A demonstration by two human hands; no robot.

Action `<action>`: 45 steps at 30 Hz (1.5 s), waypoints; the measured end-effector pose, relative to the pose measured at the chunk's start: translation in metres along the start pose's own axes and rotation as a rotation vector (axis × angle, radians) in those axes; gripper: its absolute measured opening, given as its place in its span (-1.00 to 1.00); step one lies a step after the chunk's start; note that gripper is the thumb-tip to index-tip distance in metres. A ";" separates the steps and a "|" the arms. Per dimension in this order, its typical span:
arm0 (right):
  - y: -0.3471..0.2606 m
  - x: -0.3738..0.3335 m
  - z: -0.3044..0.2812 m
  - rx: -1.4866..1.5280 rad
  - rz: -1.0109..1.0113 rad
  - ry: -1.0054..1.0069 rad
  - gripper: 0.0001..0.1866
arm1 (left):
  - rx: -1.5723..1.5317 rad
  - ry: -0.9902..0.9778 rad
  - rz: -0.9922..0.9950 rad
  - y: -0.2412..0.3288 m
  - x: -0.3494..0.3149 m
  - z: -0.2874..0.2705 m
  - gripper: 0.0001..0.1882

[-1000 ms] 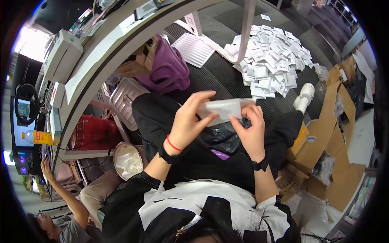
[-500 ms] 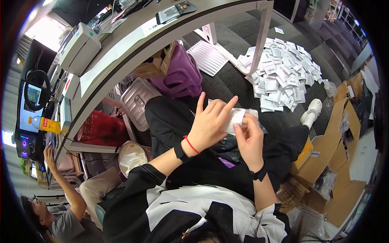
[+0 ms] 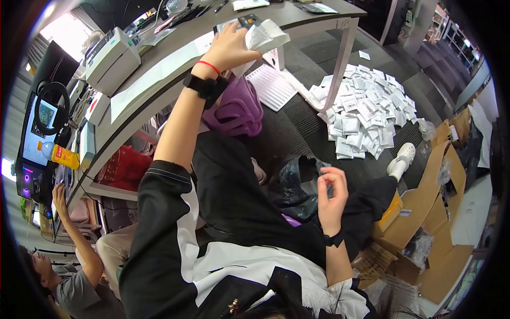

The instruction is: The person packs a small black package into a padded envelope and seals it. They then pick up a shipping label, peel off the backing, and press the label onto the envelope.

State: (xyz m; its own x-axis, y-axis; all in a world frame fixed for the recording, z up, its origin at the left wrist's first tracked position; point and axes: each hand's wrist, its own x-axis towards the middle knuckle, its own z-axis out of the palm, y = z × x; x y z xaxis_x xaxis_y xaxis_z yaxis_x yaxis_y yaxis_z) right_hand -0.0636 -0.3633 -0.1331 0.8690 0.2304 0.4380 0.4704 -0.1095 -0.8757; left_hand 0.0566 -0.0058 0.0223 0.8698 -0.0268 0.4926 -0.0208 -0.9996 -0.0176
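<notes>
My left hand reaches out over the near edge of the desk, its fingers closed on a crumpled white plastic packet. The packet sticks out to the right of the hand. Just behind my fingers, a dark flat item lies on the desk, partly covered. My right hand hovers above my lap with its fingers loosely bent and thumb apart, and I see nothing in it. Below and left of it hangs a black plastic bag, its mouth spread.
Many small white packets lie heaped on the floor past the desk leg. A purple plastic bin stands under the desk. Cardboard boxes crowd the right. A label printer sits at left, near a seated person.
My left hand has swung up and left from my lap to the desk edge, carrying the white packet. My right hand has let go and dropped slightly. The view has shifted a little.
</notes>
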 end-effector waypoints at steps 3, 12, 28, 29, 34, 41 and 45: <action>0.003 -0.005 -0.005 0.011 0.026 -0.009 -0.95 | -0.115 -0.179 -0.090 0.002 0.008 0.002 -0.35; 0.003 -0.006 -0.010 0.048 0.063 -0.038 -0.96 | -0.062 0.368 -0.079 0.041 -0.023 0.008 -0.66; 0.002 -0.012 -0.005 0.004 0.093 -0.135 -0.95 | -0.401 0.950 -0.162 0.037 -0.028 0.019 -0.52; 0.003 -0.010 -0.004 0.004 0.094 -0.136 -0.95 | -0.459 0.955 -0.201 0.035 -0.029 0.021 -0.51; 0.013 0.047 0.042 0.306 0.048 -0.235 -0.31 | -0.481 1.003 -0.263 0.027 -0.036 0.020 -0.47; -0.022 0.243 0.141 1.030 0.453 -0.100 -0.25 | -0.457 1.075 -0.264 0.030 -0.051 0.019 -0.43; -0.014 0.278 0.133 0.851 0.312 -0.071 -0.77 | -0.155 0.814 -0.112 0.044 -0.042 -0.017 -0.45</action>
State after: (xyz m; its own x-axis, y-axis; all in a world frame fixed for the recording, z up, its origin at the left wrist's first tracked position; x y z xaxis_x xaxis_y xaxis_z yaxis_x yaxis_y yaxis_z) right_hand 0.1514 -0.1686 -0.0262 0.9130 0.3724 0.1667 -0.0818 0.5675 -0.8193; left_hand 0.0110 -0.0485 0.0163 0.2440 0.1374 0.9600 -0.0746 -0.9843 0.1598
